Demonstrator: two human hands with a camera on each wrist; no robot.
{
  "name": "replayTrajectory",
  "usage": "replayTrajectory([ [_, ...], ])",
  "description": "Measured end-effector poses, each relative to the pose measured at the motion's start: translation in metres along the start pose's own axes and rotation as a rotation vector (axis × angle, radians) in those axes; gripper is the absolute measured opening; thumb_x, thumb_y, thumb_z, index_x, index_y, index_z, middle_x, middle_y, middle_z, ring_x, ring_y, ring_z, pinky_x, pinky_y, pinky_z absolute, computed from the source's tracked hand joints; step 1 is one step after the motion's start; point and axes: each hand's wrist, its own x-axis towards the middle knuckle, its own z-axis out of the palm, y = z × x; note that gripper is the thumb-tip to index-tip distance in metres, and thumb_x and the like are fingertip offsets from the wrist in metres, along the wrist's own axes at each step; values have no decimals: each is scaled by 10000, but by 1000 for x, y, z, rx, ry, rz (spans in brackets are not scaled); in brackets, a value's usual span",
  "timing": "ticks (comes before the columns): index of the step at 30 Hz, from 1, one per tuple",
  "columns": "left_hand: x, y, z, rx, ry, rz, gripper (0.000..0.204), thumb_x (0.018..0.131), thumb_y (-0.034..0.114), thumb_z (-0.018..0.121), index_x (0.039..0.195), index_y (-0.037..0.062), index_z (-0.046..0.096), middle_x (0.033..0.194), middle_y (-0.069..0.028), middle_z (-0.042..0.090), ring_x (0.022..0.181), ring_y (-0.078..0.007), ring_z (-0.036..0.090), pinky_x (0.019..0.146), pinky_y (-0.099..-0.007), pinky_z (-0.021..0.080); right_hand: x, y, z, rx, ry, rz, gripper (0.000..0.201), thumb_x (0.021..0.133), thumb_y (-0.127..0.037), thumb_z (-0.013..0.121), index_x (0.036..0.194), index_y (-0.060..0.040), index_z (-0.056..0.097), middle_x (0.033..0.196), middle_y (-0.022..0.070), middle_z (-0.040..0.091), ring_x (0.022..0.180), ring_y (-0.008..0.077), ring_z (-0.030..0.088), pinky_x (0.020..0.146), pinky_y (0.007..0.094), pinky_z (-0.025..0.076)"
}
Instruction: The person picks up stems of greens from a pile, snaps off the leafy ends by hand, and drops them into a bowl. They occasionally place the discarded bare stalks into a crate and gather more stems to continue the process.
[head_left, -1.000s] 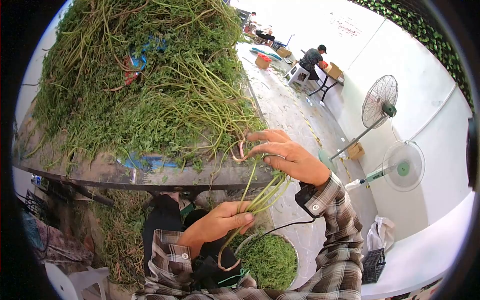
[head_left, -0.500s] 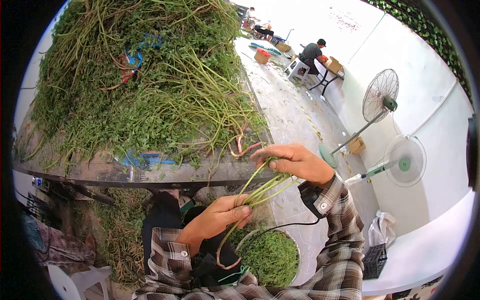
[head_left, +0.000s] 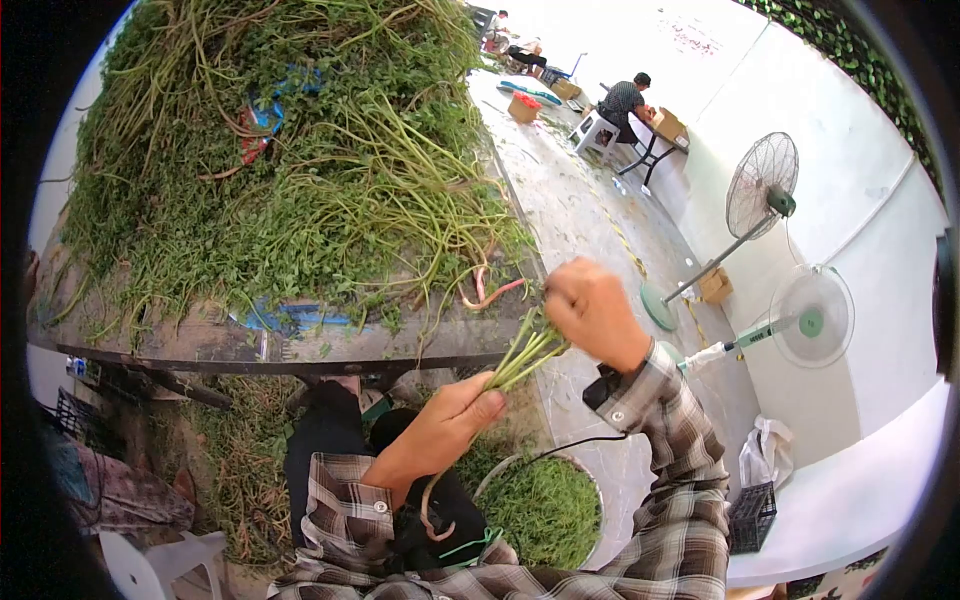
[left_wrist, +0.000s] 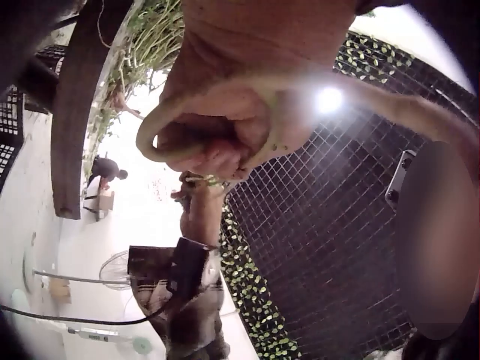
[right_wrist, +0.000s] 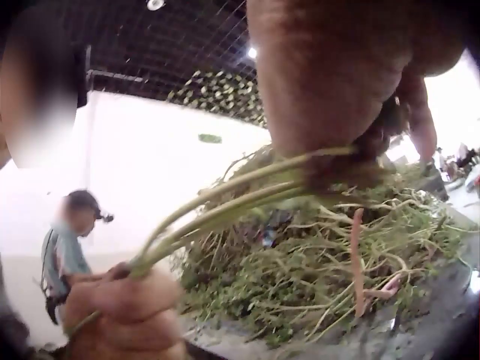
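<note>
My left hand grips a small bunch of green stems just past the table's front edge. A curved stem with a pale, pinkish lower end hangs below that hand. My right hand, slightly blurred, is curled at the upper end of the bunch. In the right wrist view the stems run from the left fist up to the right hand's fingers, which hide their tips. The left wrist view shows one stem looping beside the left hand.
A big heap of leafy stems covers the table. Below my hands stands a round tub of green cuttings. Two standing fans are at the right, and a person sits at a far table.
My right hand went from spread fingers beside the heap to the top of the bunch, then curled and rose slightly. The left hand kept its grip, and its stems shifted a little.
</note>
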Motion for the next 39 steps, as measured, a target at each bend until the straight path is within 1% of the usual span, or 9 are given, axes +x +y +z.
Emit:
replayTrajectory([
  [2,-2,0,1,75,-9,52,293,952,310,425,931,27,501,685,33,408,605,-62,365,544,-209,315,-12,37,5,65,365,334,160,749,-124,488,727,-11,599,624,135,553,572,245,547,553,344,421],
  [5,-3,4,-2,80,72,130,283,951,305,431,942,33,508,694,37,412,605,-57,357,549,-201,312,-38,46,-18,209,345,527,193,760,-142,478,729,6,597,598,134,549,512,196,531,509,326,406],
  [7,-1,-1,-7,7,74,106,272,945,295,449,933,34,523,705,37,426,612,-54,367,552,-201,320,-67,44,-15,437,320,709,204,775,-151,474,751,5,604,587,121,529,510,149,520,502,303,397],
  [11,-3,-2,-9,44,55,53,260,939,281,468,903,34,538,711,38,438,619,-51,381,551,-206,329,-158,54,27,94,150,730,198,793,-162,493,787,1,604,697,204,576,666,357,574,596,397,435],
  [15,-2,-5,-6,57,70,37,239,930,257,488,881,31,546,725,32,460,626,-52,403,564,-205,350,-262,58,65,-173,-391,872,235,753,-193,535,836,-14,662,780,218,615,754,382,592,705,448,477],
  [17,0,-6,-6,104,78,43,222,924,240,498,876,30,551,726,23,471,629,-60,415,578,-207,366,-284,56,71,-88,-194,844,276,770,-218,569,950,-24,649,863,175,636,811,340,599,746,398,469],
  [21,2,-2,3,183,84,28,221,927,229,488,859,29,555,705,14,462,629,-70,419,570,-220,363,-216,21,36,213,127,880,226,821,-168,554,969,-19,637,829,137,636,776,247,611,700,320,464],
  [27,7,-7,9,375,115,150,198,914,204,500,846,28,559,667,-17,454,613,-97,429,556,-253,365,-93,-40,-20,341,478,574,153,807,-107,574,913,-5,617,727,70,549,652,149,502,597,265,398],
  [39,4,-9,1,555,127,215,169,879,165,520,884,-2,541,696,-120,499,611,-250,483,568,-323,390,-25,-43,-13,241,276,372,174,738,-131,616,833,5,564,658,116,450,595,248,462,553,331,376],
])
